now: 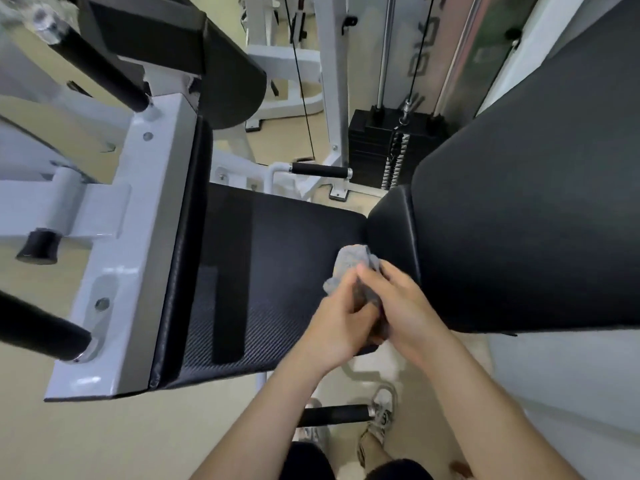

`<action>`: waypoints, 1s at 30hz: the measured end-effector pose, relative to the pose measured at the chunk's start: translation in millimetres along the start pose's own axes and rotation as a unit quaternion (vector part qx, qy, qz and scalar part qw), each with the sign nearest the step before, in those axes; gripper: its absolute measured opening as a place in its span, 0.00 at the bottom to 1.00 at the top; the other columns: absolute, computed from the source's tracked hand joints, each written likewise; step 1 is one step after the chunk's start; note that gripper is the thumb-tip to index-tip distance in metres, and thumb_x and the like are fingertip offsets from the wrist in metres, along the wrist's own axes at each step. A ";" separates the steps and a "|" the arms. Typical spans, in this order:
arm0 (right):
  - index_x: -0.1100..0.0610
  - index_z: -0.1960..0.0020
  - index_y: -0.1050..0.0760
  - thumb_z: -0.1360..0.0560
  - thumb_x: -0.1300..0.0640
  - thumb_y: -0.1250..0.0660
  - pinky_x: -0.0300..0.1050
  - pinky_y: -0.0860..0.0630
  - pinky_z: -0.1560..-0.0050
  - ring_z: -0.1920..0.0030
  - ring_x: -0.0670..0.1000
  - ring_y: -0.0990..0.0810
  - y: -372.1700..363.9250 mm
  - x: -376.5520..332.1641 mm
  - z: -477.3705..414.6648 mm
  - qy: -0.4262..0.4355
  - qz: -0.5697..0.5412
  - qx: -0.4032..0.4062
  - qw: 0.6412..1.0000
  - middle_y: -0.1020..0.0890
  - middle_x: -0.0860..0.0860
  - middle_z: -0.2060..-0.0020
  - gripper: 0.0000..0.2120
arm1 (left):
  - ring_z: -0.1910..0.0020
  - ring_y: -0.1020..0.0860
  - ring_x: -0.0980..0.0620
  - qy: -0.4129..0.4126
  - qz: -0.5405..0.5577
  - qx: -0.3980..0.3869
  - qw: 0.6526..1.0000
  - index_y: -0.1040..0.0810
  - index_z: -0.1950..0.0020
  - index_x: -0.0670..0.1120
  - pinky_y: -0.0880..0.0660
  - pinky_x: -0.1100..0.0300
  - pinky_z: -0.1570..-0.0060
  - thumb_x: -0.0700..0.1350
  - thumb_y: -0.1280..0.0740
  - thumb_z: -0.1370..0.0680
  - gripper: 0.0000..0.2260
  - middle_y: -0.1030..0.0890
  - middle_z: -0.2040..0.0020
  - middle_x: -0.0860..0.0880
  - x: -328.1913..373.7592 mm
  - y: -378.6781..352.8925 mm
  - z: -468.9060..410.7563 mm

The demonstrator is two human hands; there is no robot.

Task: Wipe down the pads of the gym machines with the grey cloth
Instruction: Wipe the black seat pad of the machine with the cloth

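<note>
The grey cloth (351, 266) is bunched between both of my hands, just above the near right corner of the black seat pad (277, 265). My left hand (341, 322) grips its lower part and my right hand (403, 306) closes over it from the right. The big black back pad (526, 202) rises at the right, its lower edge beside my right hand. A second black pad (228, 74) sits at the upper left, above the seat.
The white machine frame (145, 237) runs along the seat's left side with black rollers (41, 327) sticking out. A black handle (320, 170) and the weight stack (381, 150) stand behind the seat. Another handle (334, 414) and my feet are below on the beige floor.
</note>
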State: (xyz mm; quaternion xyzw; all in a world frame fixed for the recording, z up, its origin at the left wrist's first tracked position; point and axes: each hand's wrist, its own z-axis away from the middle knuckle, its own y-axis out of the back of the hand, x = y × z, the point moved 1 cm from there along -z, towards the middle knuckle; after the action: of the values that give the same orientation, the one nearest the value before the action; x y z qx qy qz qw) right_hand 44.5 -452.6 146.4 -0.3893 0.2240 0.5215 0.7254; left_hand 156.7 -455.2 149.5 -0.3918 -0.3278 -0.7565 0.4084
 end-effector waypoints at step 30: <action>0.54 0.26 0.36 0.21 0.60 0.41 0.39 0.43 0.29 0.26 0.47 0.38 23.2 60.9 -205.9 0.049 0.501 0.069 0.861 0.34 0.48 0.26 0.23 | 0.45 0.23 0.44 0.064 -0.404 0.153 0.899 0.16 0.49 0.46 0.28 0.56 0.52 0.38 0.38 0.27 0.12 0.19 0.45 0.47 -89.1 88.5 -202.9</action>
State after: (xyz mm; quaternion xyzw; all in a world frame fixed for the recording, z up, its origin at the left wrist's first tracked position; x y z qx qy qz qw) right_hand 61.2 -578.1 -28.6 -0.1983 0.4598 0.7782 0.3791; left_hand 200.3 -628.6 -8.6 -0.1091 -0.5428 -0.8205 0.1424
